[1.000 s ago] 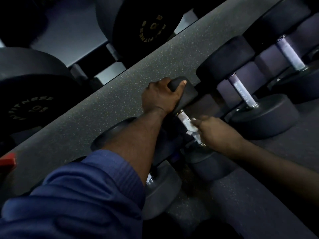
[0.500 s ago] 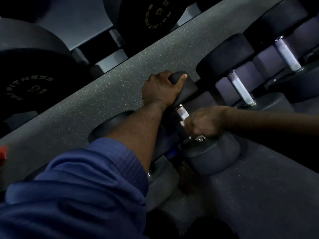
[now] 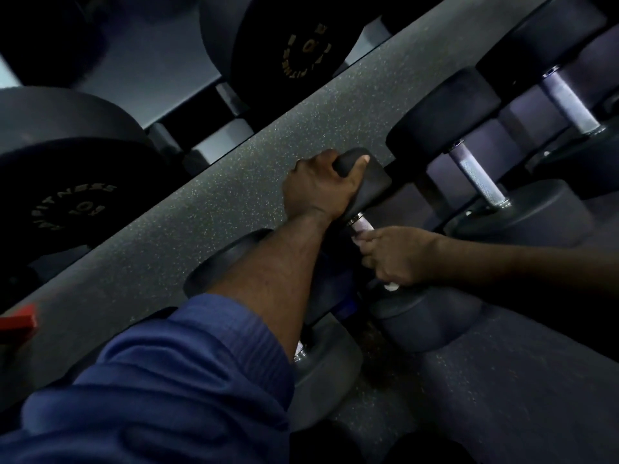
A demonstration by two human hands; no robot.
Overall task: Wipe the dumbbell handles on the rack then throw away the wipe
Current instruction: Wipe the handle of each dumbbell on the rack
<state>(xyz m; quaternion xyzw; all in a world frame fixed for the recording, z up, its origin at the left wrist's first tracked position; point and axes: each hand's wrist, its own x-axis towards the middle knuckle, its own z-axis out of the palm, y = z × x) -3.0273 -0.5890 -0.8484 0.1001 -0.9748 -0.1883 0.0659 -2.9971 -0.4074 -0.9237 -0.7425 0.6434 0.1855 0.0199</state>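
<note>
The left hand (image 3: 320, 189) is clamped over the upper head of a black dumbbell (image 3: 371, 184), fingers hooked over the far edge and thumb lying along the near one. The bare forearm runs back from it into a blue sleeve (image 3: 167, 380). Just below and to the right of that hand, the right hand (image 3: 398, 257) is closed in a fist round the same dumbbell's metal handle (image 3: 361, 225); only a short bright stretch of the bar shows between the two hands. A pale scrap at the right hand's fingertips looks to be the wipe (image 3: 357, 239), pressed against the bar inside the grip, though in this dim light I can't say so for certain. The dumbbell's lower head (image 3: 425, 316) sits directly beneath the right hand. To the right of both hands, two more dumbbells lie side by side on the same tier, the nearer with its knurled handle (image 3: 475, 175) uncovered and the farther one (image 3: 569, 98) beyond it. Another dumbbell (image 3: 328, 366) lies under the left forearm, mostly hidden by it. The speckled beam of the rack (image 3: 201, 212) runs slantwise beyond the left hand, and above it the upper tier holds big dumbbells with gold lettering on their ends (image 3: 73, 205). Far to the left of the sleeve, a small red piece (image 3: 16, 321) sits at the rack's edge.
</note>
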